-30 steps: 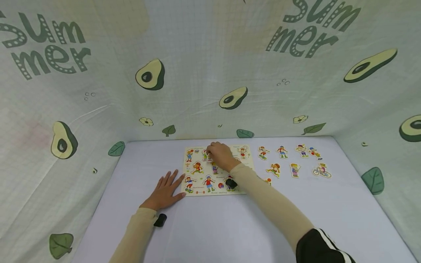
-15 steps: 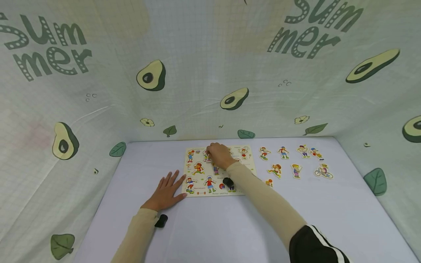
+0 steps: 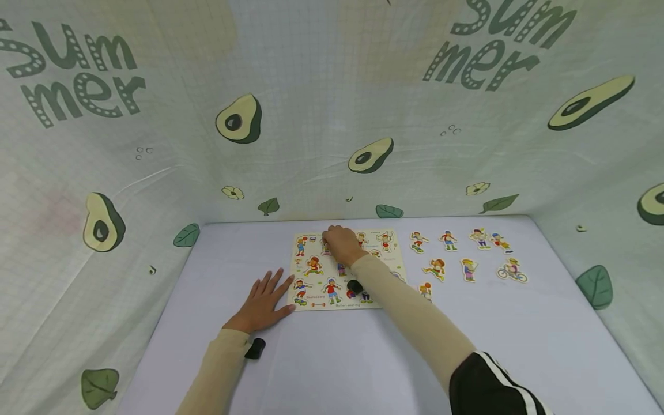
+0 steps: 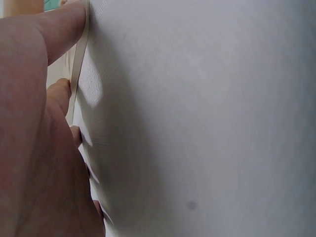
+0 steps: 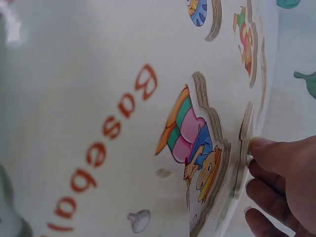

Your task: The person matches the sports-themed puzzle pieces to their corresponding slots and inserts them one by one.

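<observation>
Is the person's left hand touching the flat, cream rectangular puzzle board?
Touching. In the left wrist view, the left hand has its thumb against the edge of the puzzle board, no gap showing.

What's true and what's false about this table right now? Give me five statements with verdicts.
1. The left hand rests on the table with its fingers spread. True.
2. The right hand is over on the loose pieces. False: it is over the upper part of the board.
3. The bicycle piece lies on the table, right of the board. True.
4. Both forearms are bare. False: both are in beige sleeves.
5. The board stands upright. False: it lies flat on the table.
</observation>
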A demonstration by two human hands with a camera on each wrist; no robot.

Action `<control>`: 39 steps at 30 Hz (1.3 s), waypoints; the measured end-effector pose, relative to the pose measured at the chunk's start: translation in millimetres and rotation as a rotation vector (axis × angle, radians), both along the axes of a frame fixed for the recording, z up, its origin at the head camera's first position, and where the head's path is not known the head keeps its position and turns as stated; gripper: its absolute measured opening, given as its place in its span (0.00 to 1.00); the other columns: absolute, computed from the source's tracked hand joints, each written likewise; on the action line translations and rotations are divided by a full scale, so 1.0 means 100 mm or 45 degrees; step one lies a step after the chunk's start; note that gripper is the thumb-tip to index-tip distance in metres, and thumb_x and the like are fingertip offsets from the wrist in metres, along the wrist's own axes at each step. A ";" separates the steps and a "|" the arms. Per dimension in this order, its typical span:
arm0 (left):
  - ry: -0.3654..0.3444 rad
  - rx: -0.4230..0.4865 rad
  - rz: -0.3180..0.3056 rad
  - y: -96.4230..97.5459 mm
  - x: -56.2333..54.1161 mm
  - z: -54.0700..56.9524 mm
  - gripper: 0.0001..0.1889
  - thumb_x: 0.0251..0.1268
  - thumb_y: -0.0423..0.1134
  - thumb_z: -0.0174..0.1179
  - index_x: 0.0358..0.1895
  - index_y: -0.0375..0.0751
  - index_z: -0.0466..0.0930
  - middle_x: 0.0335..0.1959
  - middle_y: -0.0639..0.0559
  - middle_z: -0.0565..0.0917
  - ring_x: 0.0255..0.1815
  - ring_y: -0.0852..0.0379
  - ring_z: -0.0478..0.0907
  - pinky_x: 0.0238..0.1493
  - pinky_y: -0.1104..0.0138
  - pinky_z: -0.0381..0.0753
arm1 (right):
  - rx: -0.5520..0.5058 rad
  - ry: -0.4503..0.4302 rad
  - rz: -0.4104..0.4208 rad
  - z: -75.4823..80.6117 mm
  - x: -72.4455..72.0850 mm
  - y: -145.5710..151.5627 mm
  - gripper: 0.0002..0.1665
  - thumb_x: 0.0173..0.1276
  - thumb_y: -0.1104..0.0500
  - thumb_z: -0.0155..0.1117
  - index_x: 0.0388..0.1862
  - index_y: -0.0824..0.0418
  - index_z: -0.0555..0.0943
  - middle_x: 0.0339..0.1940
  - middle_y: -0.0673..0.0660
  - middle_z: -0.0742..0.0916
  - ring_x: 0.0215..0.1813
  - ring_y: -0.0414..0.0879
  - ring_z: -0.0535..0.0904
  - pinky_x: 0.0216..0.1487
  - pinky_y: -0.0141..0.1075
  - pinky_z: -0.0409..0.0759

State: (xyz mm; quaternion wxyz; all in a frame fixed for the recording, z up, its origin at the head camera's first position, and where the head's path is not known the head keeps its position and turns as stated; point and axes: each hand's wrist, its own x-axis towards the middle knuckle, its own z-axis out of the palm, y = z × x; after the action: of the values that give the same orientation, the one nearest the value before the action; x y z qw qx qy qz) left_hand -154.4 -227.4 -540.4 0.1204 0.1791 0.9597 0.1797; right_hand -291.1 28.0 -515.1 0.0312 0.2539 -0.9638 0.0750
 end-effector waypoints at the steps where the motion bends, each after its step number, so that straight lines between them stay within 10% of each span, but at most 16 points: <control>1: -0.006 -0.009 0.002 0.00 0.00 0.00 0.43 0.76 0.64 0.56 0.85 0.46 0.57 0.88 0.37 0.49 0.87 0.31 0.39 0.84 0.36 0.38 | 0.002 0.011 0.002 0.00 0.00 -0.01 0.06 0.78 0.57 0.68 0.47 0.58 0.88 0.44 0.55 0.89 0.48 0.50 0.86 0.51 0.43 0.87; 39: -0.035 -0.023 0.004 0.03 0.03 0.10 0.41 0.78 0.59 0.58 0.85 0.42 0.59 0.87 0.34 0.50 0.86 0.28 0.40 0.83 0.34 0.39 | -0.067 -0.055 0.030 0.04 0.06 0.11 0.15 0.75 0.61 0.72 0.58 0.57 0.89 0.51 0.56 0.90 0.53 0.52 0.87 0.56 0.45 0.87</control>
State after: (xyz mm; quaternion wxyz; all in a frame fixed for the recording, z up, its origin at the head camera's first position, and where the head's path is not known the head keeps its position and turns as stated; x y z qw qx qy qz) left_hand -151.7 -224.0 -530.1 0.1350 0.1740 0.9598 0.1738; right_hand -284.8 39.2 -511.4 0.0162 0.2625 -0.9589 0.1063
